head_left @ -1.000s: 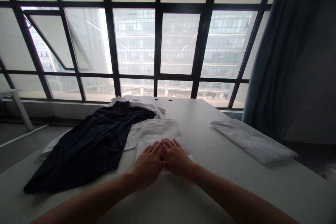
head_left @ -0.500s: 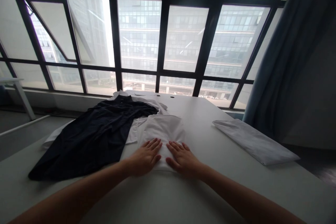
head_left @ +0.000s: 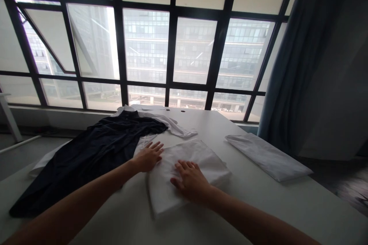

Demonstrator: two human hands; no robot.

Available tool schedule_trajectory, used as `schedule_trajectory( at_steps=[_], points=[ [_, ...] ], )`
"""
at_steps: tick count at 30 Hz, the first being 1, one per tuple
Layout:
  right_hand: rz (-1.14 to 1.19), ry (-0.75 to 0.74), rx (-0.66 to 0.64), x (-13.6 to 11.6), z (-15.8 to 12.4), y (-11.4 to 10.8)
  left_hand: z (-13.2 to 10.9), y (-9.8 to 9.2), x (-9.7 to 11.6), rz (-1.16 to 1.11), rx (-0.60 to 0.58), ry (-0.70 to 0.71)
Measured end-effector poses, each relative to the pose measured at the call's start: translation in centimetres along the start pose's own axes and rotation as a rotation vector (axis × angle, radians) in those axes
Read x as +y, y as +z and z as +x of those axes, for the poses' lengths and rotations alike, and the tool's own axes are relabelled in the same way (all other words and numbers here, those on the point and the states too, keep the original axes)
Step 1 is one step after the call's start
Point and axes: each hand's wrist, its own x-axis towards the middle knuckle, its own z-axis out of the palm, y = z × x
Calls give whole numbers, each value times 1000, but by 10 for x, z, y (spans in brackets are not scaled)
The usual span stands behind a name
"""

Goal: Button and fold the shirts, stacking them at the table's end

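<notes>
A folded white garment point(head_left: 169, 195) lies flat on the white table in front of me, turned at an angle. My right hand point(head_left: 191, 182) rests on its middle, palm down with the fingers stretched out. At its left edge is my left hand point(head_left: 148, 157), open, fingers spread; whether it presses on the cloth I cannot tell. Left of that hand a dark navy shirt point(head_left: 97, 153) is spread out, collar toward the window. White cloth point(head_left: 178, 128) shows from under the navy shirt at its far right side.
Another folded white garment point(head_left: 267, 157) lies on the right part of the white table point(head_left: 276, 210). Beyond the table stands a large black-framed window, with a dark blue curtain point(head_left: 283, 80) at the right. A white table leg point(head_left: 10, 118) shows at far left.
The folded white garment has turned and come nearer to me, uncovering white cloth behind it. My hands have moved apart, the left one toward the garment's left edge. The view has shifted to the right.
</notes>
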Motion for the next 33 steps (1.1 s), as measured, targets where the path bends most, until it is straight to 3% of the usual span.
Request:
schedule_trajectory(
  at_steps=[5, 7, 10, 15, 17, 20, 22, 26, 29, 33],
  points=[
    [-61, 72, 19, 49, 15, 8, -17, -3, 78, -171, -84, 107],
    [-102, 78, 19, 65, 17, 7, -24, -7, 97, -194, -142, 164],
    [-135, 131, -14, 95, 17, 5, -30, -13, 104, -233, -197, 193],
    [-160, 360, -100, 143, 20, 6, -32, -16, 98, -279, -200, 189],
    [-205, 417, -90, 145, 26, 4, -33, -14, 97, -292, -184, 193],
    [-267, 369, 22, 120, 43, 2, -33, -10, 97, -306, -165, 198],
    [-234, 222, 72, 92, 59, 5, -33, -8, 97, -309, -144, 202],
    [-74, -77, 6, 52, 95, 19, -33, -8, 98, -309, -69, 182],
    [-22, -77, -40, 62, 116, 25, -34, -8, 99, -314, -98, 150],
    [-64, 111, -33, 110, 133, 23, -34, -6, 98, -324, -133, 151]
  ],
)
